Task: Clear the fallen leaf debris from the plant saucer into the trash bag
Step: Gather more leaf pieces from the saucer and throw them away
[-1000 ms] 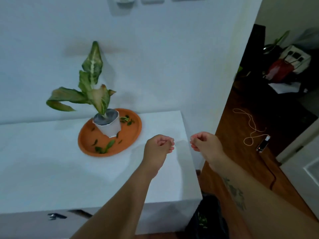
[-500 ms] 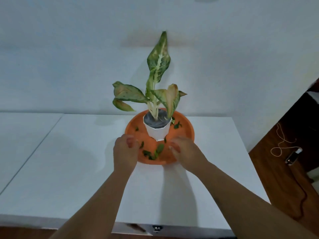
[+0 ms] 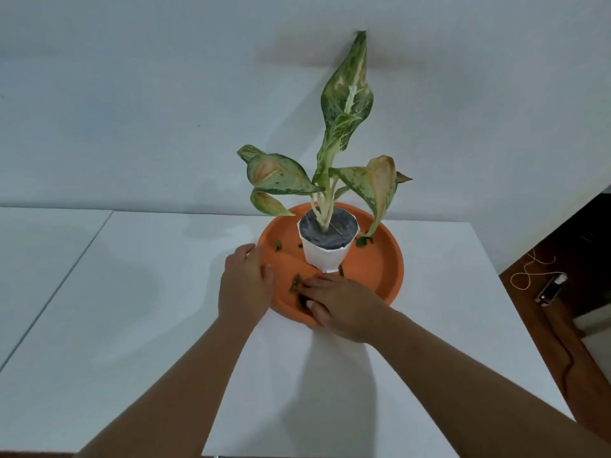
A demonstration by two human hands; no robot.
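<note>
Since half a second ago, our right hand [image 3: 344, 305] has slid in over the saucer [image 3: 380, 262], fingers together on leaf debris [image 3: 295, 283] just left of it; our left hand [image 3: 244, 285] rests flat on the near-left rim. We are gathering scraps; next comes pinching them up. More bits lie beyond our hands, around the pot [image 3: 327, 251]. The trash bag is out of view. No writing shows.
</note>
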